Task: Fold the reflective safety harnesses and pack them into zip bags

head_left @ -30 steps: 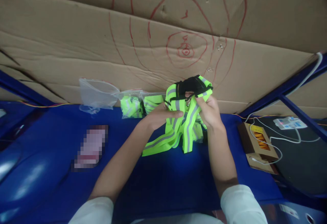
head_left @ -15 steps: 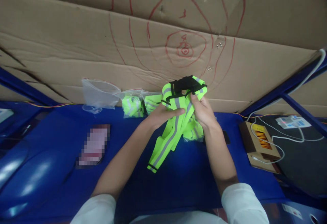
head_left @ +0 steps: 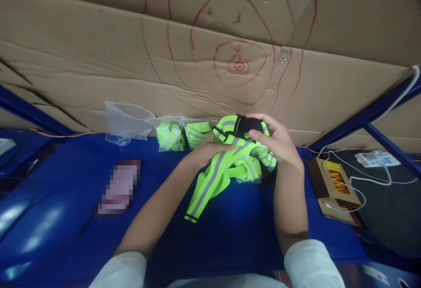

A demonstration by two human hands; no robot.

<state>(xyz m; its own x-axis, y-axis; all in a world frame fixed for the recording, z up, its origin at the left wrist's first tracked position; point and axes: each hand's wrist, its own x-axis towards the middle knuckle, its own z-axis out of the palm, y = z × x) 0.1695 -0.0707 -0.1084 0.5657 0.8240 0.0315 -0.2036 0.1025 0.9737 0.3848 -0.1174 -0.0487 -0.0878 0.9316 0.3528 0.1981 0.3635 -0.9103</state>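
Note:
Both my hands hold a neon-yellow reflective strap (head_left: 210, 180) with a grey stripe and black parts, bunched above the blue table. My left hand (head_left: 210, 147) grips the bundle from the left, its thumb over the strap and its other fingers hidden behind. On the right, my right hand (head_left: 274, 136) wraps round the black part, thumb in front and fingers over the top. One strap end with a black edge hangs down to the lower left. Just behind the strap, a clear bag (head_left: 247, 172) with more neon-yellow strap in it is partly covered.
Two clear bags of folded neon straps, one (head_left: 171, 136) beside the other (head_left: 199, 132), lean at the cardboard wall (head_left: 82, 60). Left of them stands a clear zip bag (head_left: 126, 119). A blurred pink object (head_left: 120, 187) lies left; a cardboard box (head_left: 335, 180) and white cables stand right.
My right hand has moved right and turned over the top of the bundle. The black part has dropped lower, and the hanging strap end has shifted slightly left.

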